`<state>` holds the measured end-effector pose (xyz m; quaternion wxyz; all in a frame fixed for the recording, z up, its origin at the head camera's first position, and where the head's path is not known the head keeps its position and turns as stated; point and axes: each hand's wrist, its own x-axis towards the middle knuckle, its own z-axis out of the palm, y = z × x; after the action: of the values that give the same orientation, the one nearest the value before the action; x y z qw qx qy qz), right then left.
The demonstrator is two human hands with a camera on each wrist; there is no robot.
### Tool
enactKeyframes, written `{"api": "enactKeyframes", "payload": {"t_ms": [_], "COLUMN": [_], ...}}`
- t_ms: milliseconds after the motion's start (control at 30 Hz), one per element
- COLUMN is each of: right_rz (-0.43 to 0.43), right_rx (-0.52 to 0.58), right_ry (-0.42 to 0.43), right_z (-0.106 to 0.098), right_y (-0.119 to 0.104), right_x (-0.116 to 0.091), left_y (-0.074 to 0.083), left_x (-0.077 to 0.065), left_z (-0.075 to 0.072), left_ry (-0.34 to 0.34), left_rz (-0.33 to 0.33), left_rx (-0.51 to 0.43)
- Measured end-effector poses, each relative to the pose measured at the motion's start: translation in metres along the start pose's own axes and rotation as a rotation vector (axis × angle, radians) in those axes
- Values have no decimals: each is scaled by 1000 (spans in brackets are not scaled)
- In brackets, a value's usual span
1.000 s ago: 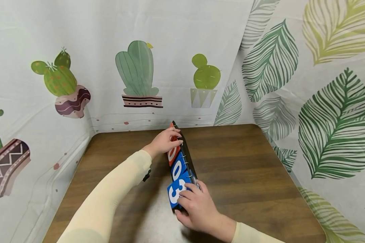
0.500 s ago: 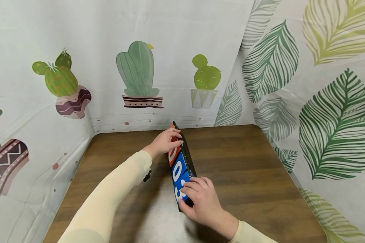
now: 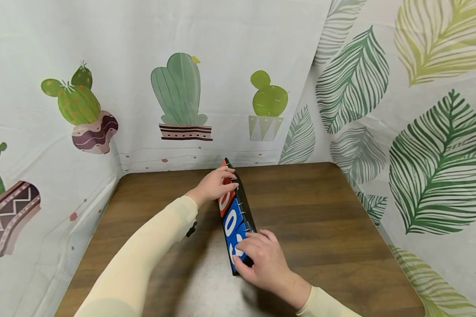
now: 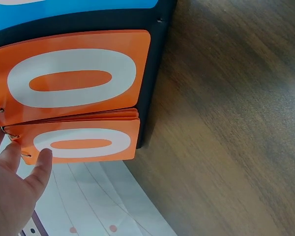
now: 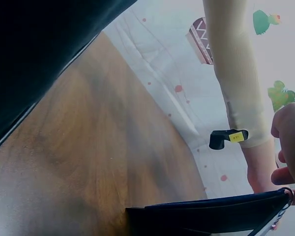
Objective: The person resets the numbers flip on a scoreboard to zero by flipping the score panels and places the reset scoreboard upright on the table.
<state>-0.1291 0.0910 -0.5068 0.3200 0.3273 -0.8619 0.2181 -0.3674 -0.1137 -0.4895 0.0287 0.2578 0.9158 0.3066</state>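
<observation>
A tabletop flip scoreboard [image 3: 243, 193] stands like a tent on the table, one end towards me. Ring-bound number cards hang on its left face: red ones at the far end, then a blue card showing 0 [image 3: 231, 222], then a blue card whose white figure is partly covered. My left hand [image 3: 214, 184] holds the far top edge; its fingertips reach the rings and a small orange 0 card [image 4: 83, 144] in the left wrist view. At the near end, my right hand [image 3: 266, 266] pinches the nearest blue card [image 3: 239, 240], thumb low on its front, fingers along the top.
The brown wooden table [image 3: 321, 220] extends on both sides of the scoreboard. Behind and to the right hang white cloths [image 3: 230, 35] printed with cacti and leaves. A black wrist device [image 5: 228, 137] with a yellow label sits on the left sleeve.
A blue card showing 3, lifted out towards the left a second ago, swings back flat against the scoreboard's face. The right hand shifts slightly right with it. The left hand stays put.
</observation>
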Motion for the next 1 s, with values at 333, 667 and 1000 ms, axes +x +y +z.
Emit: {"api": "enactKeyframes", "payload": {"t_ms": [333, 667, 1000], "right_rz": [-44, -45, 144], "right_rx": [-22, 26, 288], "right_ry": [-74, 22, -39], "right_z": [-1, -2, -2], "right_y": [-1, 3, 25], "right_x": [0, 1, 0], "left_y": [2, 1, 3], "left_x": [0, -1, -1], "left_z": [-1, -1, 0], "left_ry": [-4, 5, 6], "left_rz": [-10, -24, -7], "left_rx": [1, -4, 11]}}
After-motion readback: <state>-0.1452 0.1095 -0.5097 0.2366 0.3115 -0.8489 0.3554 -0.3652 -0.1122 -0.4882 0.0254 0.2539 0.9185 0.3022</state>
